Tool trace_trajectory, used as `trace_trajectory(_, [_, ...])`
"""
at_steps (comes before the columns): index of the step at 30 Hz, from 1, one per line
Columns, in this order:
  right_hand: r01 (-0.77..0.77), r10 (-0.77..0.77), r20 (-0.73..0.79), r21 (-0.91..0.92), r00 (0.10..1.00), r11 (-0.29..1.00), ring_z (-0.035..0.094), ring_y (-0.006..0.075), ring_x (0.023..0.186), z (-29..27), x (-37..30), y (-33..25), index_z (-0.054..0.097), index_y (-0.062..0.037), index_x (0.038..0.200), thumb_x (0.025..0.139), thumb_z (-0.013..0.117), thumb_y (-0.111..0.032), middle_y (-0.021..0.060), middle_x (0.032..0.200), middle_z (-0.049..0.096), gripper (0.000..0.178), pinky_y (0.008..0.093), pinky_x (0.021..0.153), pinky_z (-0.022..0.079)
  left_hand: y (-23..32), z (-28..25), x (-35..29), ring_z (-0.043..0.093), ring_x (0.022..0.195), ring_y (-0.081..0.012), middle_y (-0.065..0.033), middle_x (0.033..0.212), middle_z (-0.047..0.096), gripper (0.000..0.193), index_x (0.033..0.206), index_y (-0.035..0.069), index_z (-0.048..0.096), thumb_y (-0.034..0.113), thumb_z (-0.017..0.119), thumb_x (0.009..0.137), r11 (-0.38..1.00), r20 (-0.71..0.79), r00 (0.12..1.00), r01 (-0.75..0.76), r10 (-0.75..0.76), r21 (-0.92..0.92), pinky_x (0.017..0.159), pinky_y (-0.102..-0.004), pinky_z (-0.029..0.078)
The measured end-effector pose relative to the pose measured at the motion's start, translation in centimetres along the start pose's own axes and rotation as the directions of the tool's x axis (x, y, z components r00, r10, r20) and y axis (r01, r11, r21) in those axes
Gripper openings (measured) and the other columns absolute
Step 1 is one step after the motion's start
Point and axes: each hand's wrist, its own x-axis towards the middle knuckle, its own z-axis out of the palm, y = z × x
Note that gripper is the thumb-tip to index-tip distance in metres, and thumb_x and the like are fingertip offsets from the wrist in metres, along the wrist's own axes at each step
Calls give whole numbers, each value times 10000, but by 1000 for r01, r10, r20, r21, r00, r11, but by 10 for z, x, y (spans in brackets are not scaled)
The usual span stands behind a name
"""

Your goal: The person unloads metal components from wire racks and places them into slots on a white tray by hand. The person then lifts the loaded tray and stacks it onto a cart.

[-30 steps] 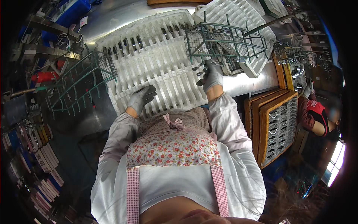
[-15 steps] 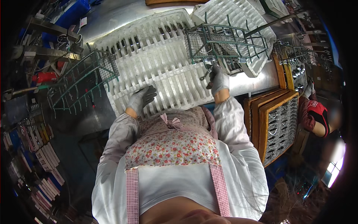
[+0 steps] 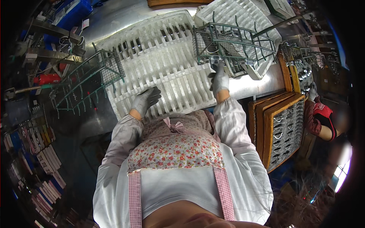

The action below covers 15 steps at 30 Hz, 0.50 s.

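In a pale grey glove with dark fingertips, my left hand (image 3: 145,100) lies over the near left part of a white slotted foam tray (image 3: 167,89). Its fingers are spread and hold nothing. My right hand (image 3: 219,81), gloved the same way, reaches forward past the tray's right edge. Its fingers are apart, one stretched toward small shiny metal parts (image 3: 216,62) below a green wire rack (image 3: 235,40). The tips there are partly hidden, and I see nothing held. Several dark metal pieces (image 3: 133,45) stand in the tray's far slots.
A second green rack (image 3: 85,79) stands at left. Another white slotted tray (image 3: 262,49) lies under the right rack. Wooden-framed trays of metal parts (image 3: 286,131) lean at right, near a person in a red vest (image 3: 323,114). A red bottle-like object (image 3: 47,78) lies far left.
My right hand has moved forward toward the metal parts; the small ring-ended metal piece it held no longer shows. The racks appear slightly shifted right. My left hand stays nearly in place.
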Motion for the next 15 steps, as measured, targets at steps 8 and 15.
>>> trace_trajectory(8, [309,-439,109,-856,892,414,537,352,1009,-31,13,75,467,-83,1226,735,617,-351,164,1163,515,579,413,842,447,2,-30,11,593,900,-284,-176,972,615,396,1002,-13,576,342,593,828,517,-309,782,-20,542,856,761,-335,471])
trace_trajectory(15, [239,-236,189,-949,953,205,585,310,954,-12,40,96,466,-48,1144,718,585,-196,160,1002,590,466,409,787,476,27,21,88,566,919,-295,-124,1003,605,277,895,75,642,318,593,772,-72,149,468,-179,871,981,797,-392,446])
